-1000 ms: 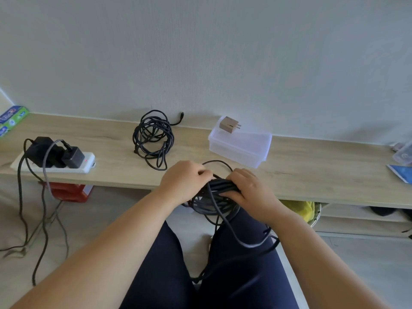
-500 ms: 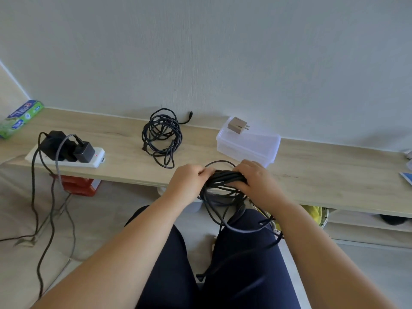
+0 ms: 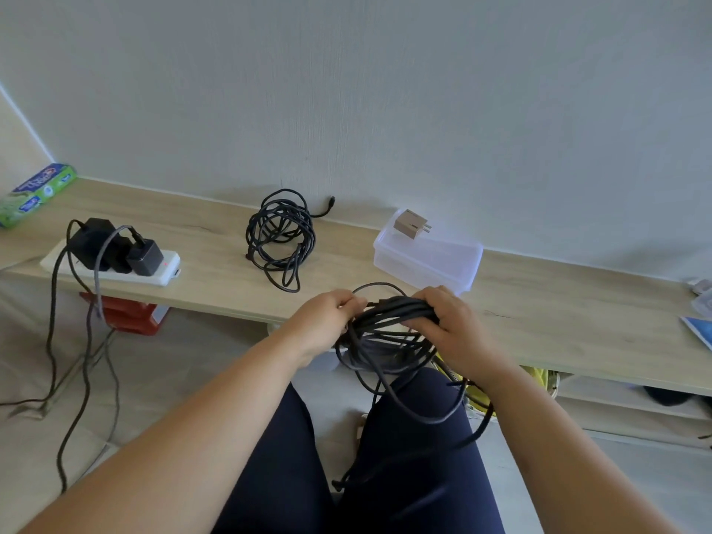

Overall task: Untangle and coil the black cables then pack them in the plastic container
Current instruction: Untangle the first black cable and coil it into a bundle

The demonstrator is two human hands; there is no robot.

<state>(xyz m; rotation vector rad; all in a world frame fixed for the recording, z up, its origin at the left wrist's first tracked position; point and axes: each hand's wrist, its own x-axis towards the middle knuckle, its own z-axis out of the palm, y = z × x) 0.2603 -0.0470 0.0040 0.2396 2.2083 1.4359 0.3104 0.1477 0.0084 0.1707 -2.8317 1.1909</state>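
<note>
A bundle of black cable hangs between both hands above my lap, at the shelf's front edge. My left hand pinches a strand at the bundle's left side. My right hand is wrapped over the top of the loops. Loose strands trail down over my right thigh. A second black cable lies in a loose tangle on the wooden shelf, near the wall. The clear plastic container sits lidded on the shelf just beyond my right hand.
A tan plug adapter rests on the container's lid. A white power strip with black chargers sits at the shelf's left, its cords falling to the floor. A green packet lies far left. Blue papers lie far right.
The view has shifted so the shelf sits lower and further right in frame. Both hands stay on the bundle, which has risen slightly toward the shelf edge.
</note>
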